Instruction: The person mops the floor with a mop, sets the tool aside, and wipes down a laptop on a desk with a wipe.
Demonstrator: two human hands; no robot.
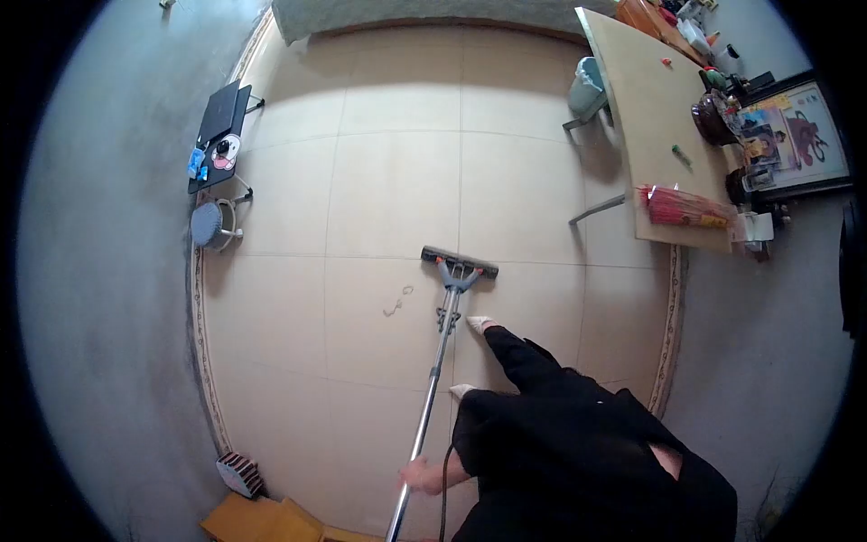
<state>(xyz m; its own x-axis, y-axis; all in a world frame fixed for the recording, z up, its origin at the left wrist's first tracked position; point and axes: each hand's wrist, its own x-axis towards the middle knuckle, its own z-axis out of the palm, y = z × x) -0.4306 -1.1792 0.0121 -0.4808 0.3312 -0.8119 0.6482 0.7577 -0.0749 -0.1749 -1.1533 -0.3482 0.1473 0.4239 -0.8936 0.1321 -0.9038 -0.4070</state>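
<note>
My left hand (423,476), slightly blurred, is closed around the metal pole of a floor mop (460,263) near the bottom of the view. The pole slants up to a wide dark head with grey brackets and red bits, lying flat on the tiled floor (393,194). Left of the pole, a small curly grey mark (397,301) shows on the tiles. My feet, in pale coverings (479,322), stand just right of the pole. Dark clothing fills the lower right. My right hand is not visible, and the pole's top end runs out of frame.
At right, a table (664,117) carries a red-pink packet (684,207) and a framed picture (804,135). Beside its legs stands a pale bin (587,88). By the left wall are a small folding table (219,113) and a stool (208,223). Cardboard (262,521) lies bottom left.
</note>
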